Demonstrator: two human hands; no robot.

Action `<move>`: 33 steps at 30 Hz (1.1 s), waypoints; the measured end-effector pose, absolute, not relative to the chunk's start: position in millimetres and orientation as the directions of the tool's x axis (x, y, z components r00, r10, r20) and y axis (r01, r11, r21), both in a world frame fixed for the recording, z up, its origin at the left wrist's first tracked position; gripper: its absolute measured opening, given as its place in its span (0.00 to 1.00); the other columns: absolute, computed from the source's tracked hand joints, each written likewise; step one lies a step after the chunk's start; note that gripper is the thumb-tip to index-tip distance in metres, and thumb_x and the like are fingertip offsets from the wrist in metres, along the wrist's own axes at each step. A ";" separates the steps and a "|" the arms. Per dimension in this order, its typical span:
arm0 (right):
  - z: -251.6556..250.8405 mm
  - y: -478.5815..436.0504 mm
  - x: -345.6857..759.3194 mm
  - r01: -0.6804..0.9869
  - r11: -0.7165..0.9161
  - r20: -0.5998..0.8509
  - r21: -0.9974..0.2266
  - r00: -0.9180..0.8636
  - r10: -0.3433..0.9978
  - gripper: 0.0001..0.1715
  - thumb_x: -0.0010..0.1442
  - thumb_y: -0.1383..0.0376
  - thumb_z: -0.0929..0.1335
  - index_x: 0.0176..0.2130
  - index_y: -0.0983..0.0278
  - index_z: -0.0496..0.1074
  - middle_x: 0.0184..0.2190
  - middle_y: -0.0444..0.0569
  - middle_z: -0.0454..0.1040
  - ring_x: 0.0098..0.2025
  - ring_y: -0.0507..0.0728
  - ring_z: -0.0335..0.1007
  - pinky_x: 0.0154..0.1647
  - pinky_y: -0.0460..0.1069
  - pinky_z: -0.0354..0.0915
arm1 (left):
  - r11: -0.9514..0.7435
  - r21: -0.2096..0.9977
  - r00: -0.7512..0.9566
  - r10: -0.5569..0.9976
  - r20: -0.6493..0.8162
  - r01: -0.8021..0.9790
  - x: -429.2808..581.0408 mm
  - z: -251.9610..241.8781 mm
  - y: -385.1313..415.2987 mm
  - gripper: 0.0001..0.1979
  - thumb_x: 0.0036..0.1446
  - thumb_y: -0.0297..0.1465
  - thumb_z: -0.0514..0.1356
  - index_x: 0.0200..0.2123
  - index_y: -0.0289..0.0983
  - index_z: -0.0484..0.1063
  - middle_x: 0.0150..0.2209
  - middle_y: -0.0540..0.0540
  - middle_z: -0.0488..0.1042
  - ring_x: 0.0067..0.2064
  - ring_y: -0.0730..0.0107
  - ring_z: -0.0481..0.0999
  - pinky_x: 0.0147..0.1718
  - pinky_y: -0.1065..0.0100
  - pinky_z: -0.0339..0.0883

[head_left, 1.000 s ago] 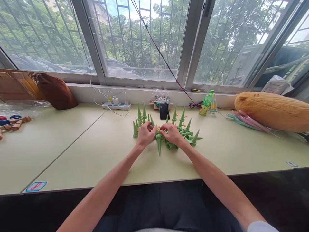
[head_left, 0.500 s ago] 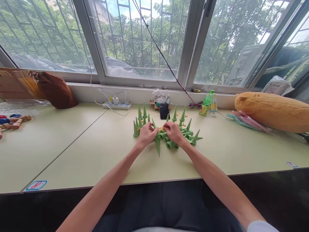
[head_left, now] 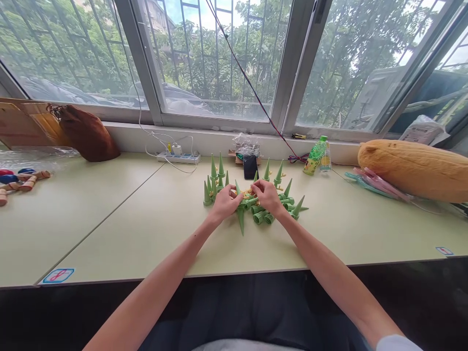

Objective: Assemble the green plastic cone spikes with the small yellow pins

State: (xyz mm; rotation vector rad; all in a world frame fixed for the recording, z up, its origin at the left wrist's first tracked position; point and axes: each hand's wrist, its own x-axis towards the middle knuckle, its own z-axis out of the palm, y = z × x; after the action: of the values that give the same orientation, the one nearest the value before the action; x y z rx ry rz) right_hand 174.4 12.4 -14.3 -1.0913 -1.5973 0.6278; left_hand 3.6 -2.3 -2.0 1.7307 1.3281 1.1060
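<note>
My left hand (head_left: pixel 225 202) is closed around a green plastic watering spike (head_left: pixel 241 222), whose pointed end hangs down toward me. Between the hands shows a small yellow valve piece (head_left: pixel 247 192); my right hand (head_left: pixel 268 197) pinches at its right end with thumb and finger. Whether the piece is fixed to the spike I cannot tell. Several green spikes (head_left: pixel 213 168) stand point up behind my left hand, and others (head_left: pixel 266 170) with yellow valves stand beyond my right. Under my right hand lie several hollow green tubes (head_left: pixel 258 218), partly hidden by it.
A black phone (head_left: pixel 250 167) lies behind the spikes. Along the sill side are a power strip (head_left: pixel 179 157), a green-capped bottle (head_left: pixel 316 155) and a brown bag (head_left: pixel 89 134). To the right lies an orange plush (head_left: pixel 413 168); wooden toys (head_left: pixel 27 183) lie far left.
My hands have drawn slightly apart, so more of the yellow valve piece shows between them. The whole view has shifted a little.
</note>
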 end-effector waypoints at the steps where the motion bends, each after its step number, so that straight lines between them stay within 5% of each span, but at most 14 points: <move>1: -15.1 13.2 174.2 0.292 0.438 0.448 -0.850 -0.033 0.893 0.14 0.59 0.55 0.66 0.31 0.64 0.69 0.25 0.46 0.74 0.27 0.53 0.72 0.29 0.47 0.67 | -0.218 0.906 0.117 0.975 0.188 0.362 3.7 -1.5 -2.9 0.19 0.51 0.36 0.62 0.46 0.35 0.67 0.28 0.48 0.74 0.18 0.75 0.66 0.15 0.72 0.58; 7: -13.3 11.9 172.7 0.053 0.319 0.318 -0.946 -0.036 0.947 0.19 0.54 0.51 0.71 0.30 0.64 0.67 0.26 0.48 0.77 0.26 0.52 0.73 0.27 0.46 0.69 | -0.046 0.969 0.112 0.993 0.019 0.243 3.9 1.6 -5.8 0.24 0.48 0.33 0.64 0.49 0.37 0.64 0.29 0.50 0.71 0.16 0.79 0.61 0.11 0.74 0.52; 15: -10.9 10.8 174.6 -0.166 0.139 0.149 -0.976 -0.051 0.988 0.17 0.50 0.58 0.76 0.30 0.65 0.68 0.26 0.47 0.78 0.27 0.52 0.76 0.28 0.46 0.74 | -0.039 0.971 0.137 0.991 0.007 0.234 3.6 2.1 -5.6 0.23 0.52 0.36 0.62 0.51 0.40 0.62 0.28 0.52 0.68 0.16 0.80 0.60 0.13 0.74 0.52; 22: -9.4 9.2 174.0 -0.170 0.152 0.156 -0.974 -0.010 0.988 0.15 0.52 0.62 0.75 0.31 0.65 0.67 0.26 0.47 0.77 0.29 0.54 0.79 0.33 0.48 0.77 | -0.203 0.916 0.147 0.976 0.161 0.347 0.3 -8.3 4.4 0.16 0.56 0.43 0.58 0.41 0.38 0.71 0.26 0.48 0.72 0.16 0.76 0.62 0.14 0.72 0.55; 33: -10.6 11.4 174.4 -0.113 0.180 0.178 -0.977 0.028 0.984 0.14 0.53 0.61 0.74 0.34 0.65 0.68 0.27 0.47 0.78 0.28 0.53 0.77 0.31 0.48 0.75 | -0.369 0.708 0.111 0.917 0.383 0.602 -2.4 -5.4 6.7 0.16 0.60 0.44 0.54 0.32 0.39 0.74 0.29 0.45 0.76 0.31 0.63 0.75 0.33 0.67 0.65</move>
State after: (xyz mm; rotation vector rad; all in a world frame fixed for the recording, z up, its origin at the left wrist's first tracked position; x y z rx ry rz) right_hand 174.4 11.4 -10.6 -1.0013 -1.1915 1.1158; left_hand -2.4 6.7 -5.4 2.0200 1.4803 1.1437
